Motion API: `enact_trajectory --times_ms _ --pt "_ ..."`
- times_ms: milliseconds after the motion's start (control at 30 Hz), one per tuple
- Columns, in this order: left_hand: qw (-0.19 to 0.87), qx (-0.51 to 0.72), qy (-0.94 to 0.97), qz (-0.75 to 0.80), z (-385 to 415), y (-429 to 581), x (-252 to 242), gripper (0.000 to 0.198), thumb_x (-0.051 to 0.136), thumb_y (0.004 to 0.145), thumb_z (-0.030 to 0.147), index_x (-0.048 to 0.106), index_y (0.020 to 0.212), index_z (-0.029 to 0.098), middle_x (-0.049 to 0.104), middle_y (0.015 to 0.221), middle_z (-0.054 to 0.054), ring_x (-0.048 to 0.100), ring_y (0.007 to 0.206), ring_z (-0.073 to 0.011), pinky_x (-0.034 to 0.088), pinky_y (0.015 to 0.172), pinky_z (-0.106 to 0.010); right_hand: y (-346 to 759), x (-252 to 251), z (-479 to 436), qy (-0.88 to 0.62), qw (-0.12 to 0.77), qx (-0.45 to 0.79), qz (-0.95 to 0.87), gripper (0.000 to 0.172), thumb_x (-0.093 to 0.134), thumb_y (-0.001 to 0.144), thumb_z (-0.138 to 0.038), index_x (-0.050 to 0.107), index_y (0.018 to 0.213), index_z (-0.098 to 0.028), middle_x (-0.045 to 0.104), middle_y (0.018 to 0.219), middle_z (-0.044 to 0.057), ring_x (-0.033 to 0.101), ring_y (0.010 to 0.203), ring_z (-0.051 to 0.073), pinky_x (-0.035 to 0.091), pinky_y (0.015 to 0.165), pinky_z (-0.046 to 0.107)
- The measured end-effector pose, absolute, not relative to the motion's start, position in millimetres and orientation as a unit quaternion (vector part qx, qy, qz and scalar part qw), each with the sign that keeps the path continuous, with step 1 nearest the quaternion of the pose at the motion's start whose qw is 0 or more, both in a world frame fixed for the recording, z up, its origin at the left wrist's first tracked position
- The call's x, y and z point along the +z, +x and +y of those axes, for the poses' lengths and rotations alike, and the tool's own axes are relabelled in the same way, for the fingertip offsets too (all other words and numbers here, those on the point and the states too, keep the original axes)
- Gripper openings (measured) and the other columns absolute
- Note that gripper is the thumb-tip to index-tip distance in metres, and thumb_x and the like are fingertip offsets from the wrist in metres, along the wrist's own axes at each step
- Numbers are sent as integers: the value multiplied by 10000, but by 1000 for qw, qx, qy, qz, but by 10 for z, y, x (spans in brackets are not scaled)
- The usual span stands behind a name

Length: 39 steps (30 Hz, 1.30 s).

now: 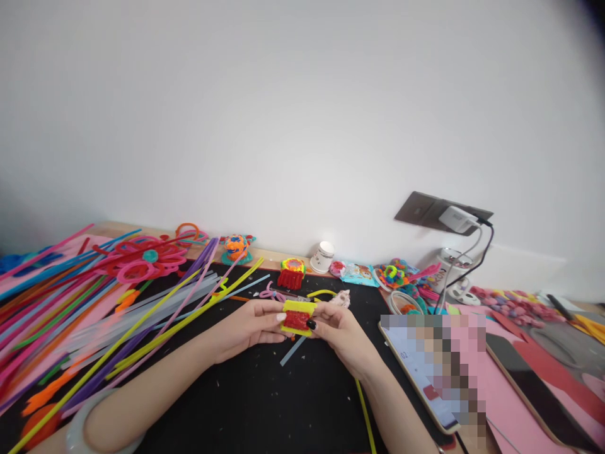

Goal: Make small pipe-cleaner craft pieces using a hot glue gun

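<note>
Both hands meet over the black mat and pinch a small yellow and red pipe-cleaner piece. My left hand grips its left edge with the thumb on the yellow border. My right hand holds its right edge, thumb pressed on the red middle. A yellow pipe cleaner trails down from under my right wrist. A pale bangle sits on my left forearm.
Several long coloured pipe cleaners fan across the left side. Small finished craft pieces, a white cup and a snack packet line the wall. A tablet and pink sheets lie at right, under a plugged charger.
</note>
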<state>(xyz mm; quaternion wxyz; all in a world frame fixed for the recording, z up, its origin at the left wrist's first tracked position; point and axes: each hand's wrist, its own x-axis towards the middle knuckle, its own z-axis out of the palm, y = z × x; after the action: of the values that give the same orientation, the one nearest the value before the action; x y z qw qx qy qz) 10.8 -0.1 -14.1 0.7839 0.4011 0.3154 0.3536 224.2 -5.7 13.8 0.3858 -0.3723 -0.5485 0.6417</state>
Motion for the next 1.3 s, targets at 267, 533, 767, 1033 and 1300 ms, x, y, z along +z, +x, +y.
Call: enact_trajectory --times_ms 267,533,767,1033,1300 --pt "771 358 417 323 1 117 -146 334 693 787 273 673 1096 147 710 1040 -115 673 884 -178 509 820 -273 2223 145 -58 -361 399 655 -531 211 754 711 -278 720 898 -187 717 870 42 648 788 186 480 800 326" --pt "757 360 420 347 -7 129 -112 331 708 771 272 691 1077 147 715 1040 -118 669 916 -198 512 829 -282 2215 130 -53 -368 404 652 -526 193 770 685 -266 733 862 -198 725 833 21 654 763 178 477 783 305" --pt "752 359 424 355 -9 139 -116 296 723 752 284 715 1016 152 723 1019 -115 674 927 -216 514 846 -301 2211 129 -50 -381 404 646 -524 194 777 656 -264 732 834 -200 724 821 21 658 768 192 483 800 327" --pt "749 362 428 354 -4 144 -128 324 744 728 298 718 1013 145 727 998 -120 673 931 -232 508 863 -322 2200 132 -58 -394 407 640 -518 184 777 640 -275 728 801 -200 724 796 23 661 758 201 484 812 350" --pt "745 366 431 353 -12 149 -136 288 728 744 278 723 997 140 728 965 -112 674 921 -221 515 842 -304 2194 106 -58 -390 415 642 -513 135 766 651 -239 736 780 -218 726 784 10 660 746 194 485 793 328"
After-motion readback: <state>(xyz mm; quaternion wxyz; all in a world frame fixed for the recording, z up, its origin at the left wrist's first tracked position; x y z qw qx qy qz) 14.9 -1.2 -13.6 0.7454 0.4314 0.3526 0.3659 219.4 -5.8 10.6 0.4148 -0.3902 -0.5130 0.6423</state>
